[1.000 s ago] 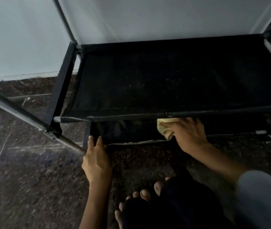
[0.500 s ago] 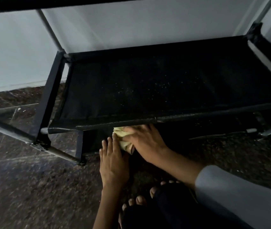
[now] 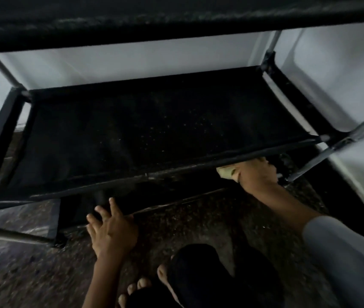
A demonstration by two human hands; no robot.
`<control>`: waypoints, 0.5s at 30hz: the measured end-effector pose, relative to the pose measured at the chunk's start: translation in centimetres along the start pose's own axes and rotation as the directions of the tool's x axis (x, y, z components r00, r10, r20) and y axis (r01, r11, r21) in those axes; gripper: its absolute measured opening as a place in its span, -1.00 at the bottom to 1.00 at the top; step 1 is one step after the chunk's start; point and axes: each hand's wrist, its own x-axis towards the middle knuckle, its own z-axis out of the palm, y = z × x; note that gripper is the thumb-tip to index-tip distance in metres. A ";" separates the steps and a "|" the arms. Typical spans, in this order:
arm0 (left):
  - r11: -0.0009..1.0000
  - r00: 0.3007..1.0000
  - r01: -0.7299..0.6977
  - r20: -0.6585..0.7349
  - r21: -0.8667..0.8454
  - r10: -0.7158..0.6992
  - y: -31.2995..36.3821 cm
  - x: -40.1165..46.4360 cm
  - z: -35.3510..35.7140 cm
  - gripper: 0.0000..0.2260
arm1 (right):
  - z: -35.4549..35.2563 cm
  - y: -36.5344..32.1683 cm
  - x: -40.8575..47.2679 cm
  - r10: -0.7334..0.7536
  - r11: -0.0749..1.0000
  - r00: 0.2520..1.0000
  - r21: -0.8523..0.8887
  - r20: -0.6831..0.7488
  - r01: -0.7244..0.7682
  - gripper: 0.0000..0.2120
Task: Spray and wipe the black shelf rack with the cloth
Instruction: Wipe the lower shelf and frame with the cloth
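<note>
The black shelf rack (image 3: 145,134) fills the view, a dusty fabric tier in the middle and another tier edge across the top. My right hand (image 3: 257,174) reaches under the front bar at the right end and is shut on a yellow cloth (image 3: 225,172), pressed against the lowest tier, whose surface is hidden in shadow. My left hand (image 3: 112,230) rests with fingers spread on the floor, its fingertips at the front edge of the lowest tier. No spray bottle is in view.
Dark speckled stone floor (image 3: 32,274) lies in front of the rack. A white wall (image 3: 132,61) stands behind it and a white panel (image 3: 336,85) to the right. My bare toes (image 3: 136,287) and dark-clothed knee (image 3: 198,274) are at the bottom centre.
My right hand slid the cloth first left, then far right along the lowest tier. The left hand shifted slightly right. The view dropped lower, bringing the upper tier into sight.
</note>
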 end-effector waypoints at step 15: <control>0.973 0.978 -0.197 -0.091 -0.120 0.187 6.4 -1.6 2.9 -0.65 | 3.6 -5.2 -1.6 -0.550 0.826 0.824 0.055 -0.138 0.560 -0.66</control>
